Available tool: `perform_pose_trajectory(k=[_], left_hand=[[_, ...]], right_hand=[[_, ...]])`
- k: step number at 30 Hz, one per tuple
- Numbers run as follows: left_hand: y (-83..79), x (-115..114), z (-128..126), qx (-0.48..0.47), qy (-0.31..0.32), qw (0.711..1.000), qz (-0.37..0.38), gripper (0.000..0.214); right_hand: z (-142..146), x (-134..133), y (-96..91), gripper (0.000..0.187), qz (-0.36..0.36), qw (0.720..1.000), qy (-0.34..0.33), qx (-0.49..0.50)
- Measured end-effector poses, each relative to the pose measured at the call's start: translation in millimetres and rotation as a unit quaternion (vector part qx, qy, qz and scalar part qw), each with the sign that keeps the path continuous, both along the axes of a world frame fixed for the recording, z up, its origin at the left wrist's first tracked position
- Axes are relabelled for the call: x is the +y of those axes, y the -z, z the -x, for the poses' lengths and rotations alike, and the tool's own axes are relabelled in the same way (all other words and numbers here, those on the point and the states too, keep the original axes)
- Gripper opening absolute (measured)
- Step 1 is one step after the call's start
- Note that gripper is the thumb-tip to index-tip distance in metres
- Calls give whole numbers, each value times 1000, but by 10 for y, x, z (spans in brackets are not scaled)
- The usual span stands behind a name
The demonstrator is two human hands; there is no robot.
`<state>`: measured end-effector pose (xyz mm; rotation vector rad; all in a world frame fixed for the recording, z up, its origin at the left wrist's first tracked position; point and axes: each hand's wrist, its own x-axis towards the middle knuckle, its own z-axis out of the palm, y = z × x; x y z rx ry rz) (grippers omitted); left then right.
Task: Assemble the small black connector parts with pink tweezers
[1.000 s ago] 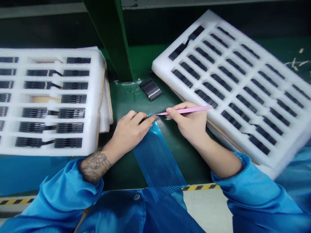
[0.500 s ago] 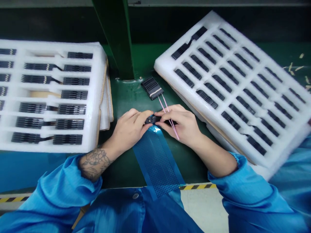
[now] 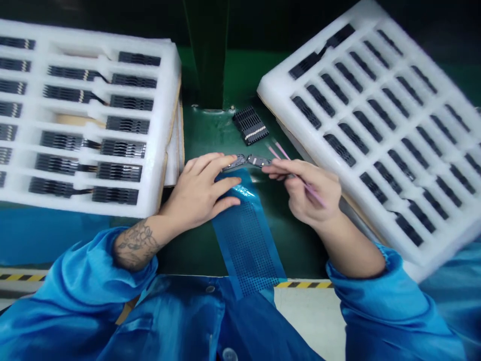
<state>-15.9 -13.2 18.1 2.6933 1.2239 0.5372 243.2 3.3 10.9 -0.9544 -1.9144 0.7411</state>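
Black connector strip (image 3: pixel 250 160) on the green bench (image 3: pixel 289 240), one end under spread left-hand fingers (image 3: pixel 210 168). Right-hand fingers (image 3: pixel 276 170) curled shut on pink tweezers (image 3: pixel 280 152), foam tray edge (image 3: pixel 285 128) close at two o'clock.

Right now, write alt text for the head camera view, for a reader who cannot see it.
The right hand holds pink tweezers beside a small dark connector at the left hand's fingertips, above a blue perforated strip. White foam trays of black components lie on both sides on a green bench.
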Motion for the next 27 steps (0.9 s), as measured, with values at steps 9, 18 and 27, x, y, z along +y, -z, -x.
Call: perform_pose_trajectory(k=[9,18,27], left_hand=[[98,21,17,16,24,999,21,32],[166,53,2,0,30,999,21,31],[165,53,-12,0,29,1000,7,33]], right_hand=[[27,-52,-92,14,305,943,-56,119],[102,-36,-79,14,240,969,12,60],[142,-61,-65,10,213,977,15,31]])
